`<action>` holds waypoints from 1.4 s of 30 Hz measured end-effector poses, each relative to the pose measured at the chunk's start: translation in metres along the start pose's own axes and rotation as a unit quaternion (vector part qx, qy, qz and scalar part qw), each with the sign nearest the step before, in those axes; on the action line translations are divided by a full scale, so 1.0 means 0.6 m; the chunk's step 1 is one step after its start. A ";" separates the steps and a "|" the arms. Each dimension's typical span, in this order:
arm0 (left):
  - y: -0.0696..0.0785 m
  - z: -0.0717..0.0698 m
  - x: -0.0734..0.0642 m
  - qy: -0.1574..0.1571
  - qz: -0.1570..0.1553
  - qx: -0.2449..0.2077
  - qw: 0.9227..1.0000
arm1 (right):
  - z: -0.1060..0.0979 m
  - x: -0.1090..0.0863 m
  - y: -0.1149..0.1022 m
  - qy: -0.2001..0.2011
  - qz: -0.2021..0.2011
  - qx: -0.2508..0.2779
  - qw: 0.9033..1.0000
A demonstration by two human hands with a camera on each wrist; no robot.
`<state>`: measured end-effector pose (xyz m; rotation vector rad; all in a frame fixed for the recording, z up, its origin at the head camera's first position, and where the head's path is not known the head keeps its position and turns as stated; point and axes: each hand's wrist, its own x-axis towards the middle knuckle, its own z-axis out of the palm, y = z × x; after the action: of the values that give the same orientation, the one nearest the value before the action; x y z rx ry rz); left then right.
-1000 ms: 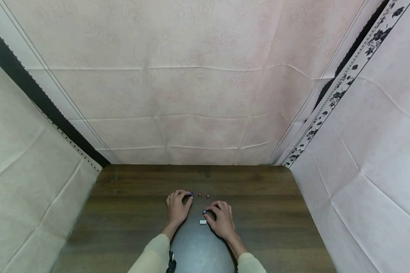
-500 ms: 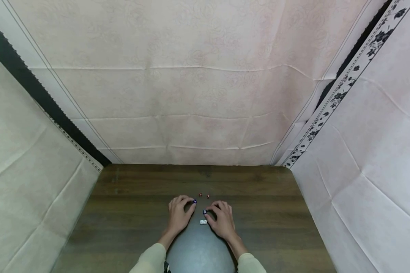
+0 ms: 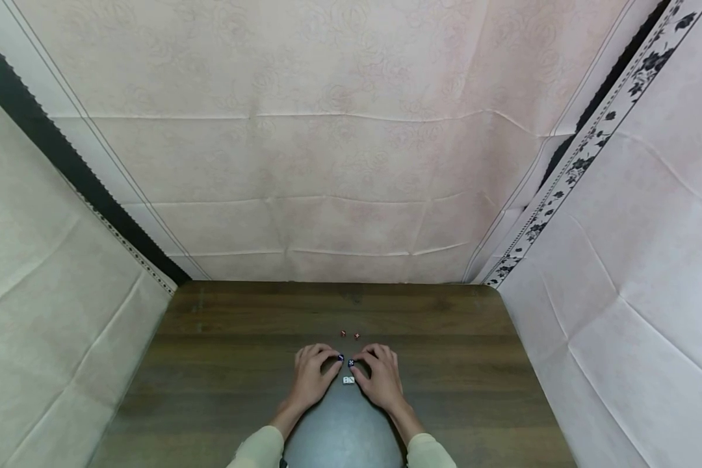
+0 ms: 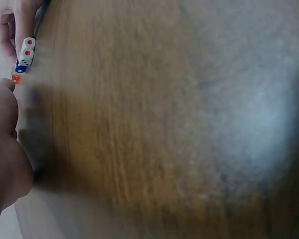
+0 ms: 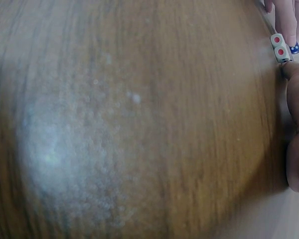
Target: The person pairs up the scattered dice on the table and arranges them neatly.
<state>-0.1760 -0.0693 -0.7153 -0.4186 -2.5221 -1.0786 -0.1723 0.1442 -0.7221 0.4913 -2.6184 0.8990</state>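
The left hand, pinching a blue die, has advanced toward the right hand, which pinches a second blue die. Both are positioned just beyond the white dice, narrowly apart; the approach appears nearly complete.

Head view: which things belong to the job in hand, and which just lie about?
Job in hand:
left blue die, in left hand
right blue die, in right hand

Lying unheld, perhaps also for the job:
two white dice
two red dice

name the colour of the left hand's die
The die is blue with white pips, clearest in the right wrist view.
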 end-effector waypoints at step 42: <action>-0.006 0.011 -0.010 -0.041 -0.014 0.005 0.999 | 0.000 -0.001 -0.001 -0.003 0.000 0.004 1.000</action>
<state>-0.1736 -0.0676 -0.7241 -0.4342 -2.6115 -1.0801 -0.1715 0.1437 -0.7221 0.4974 -2.6211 0.9108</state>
